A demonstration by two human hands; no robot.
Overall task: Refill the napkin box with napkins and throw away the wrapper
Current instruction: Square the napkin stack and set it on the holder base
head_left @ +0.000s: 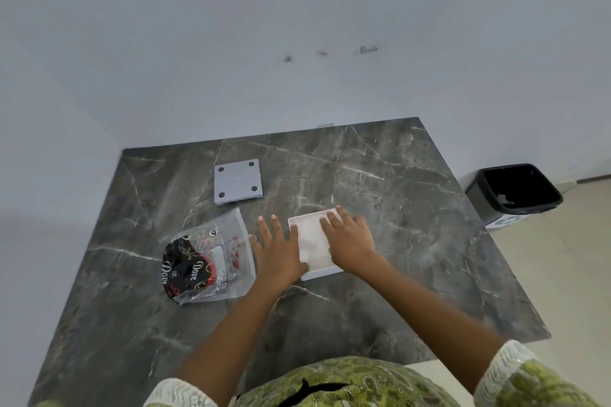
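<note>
A white square napkin box (299,219) lies open on the dark marble table, with white napkins (310,238) inside it. My right hand (350,239) rests flat on the napkins at the box's right side, fingers spread. My left hand (279,248) lies flat against the box's left edge, its thumb touching the napkins. The clear plastic wrapper (211,258), printed black and red, lies flat on the table left of my left hand. The grey box lid (238,181), with a dark dot at each corner, lies behind the wrapper.
The marble table (380,175) stands against a pale wall. A black waste bin (515,192) sits on the floor beyond the table's right edge, with a scrap of white inside.
</note>
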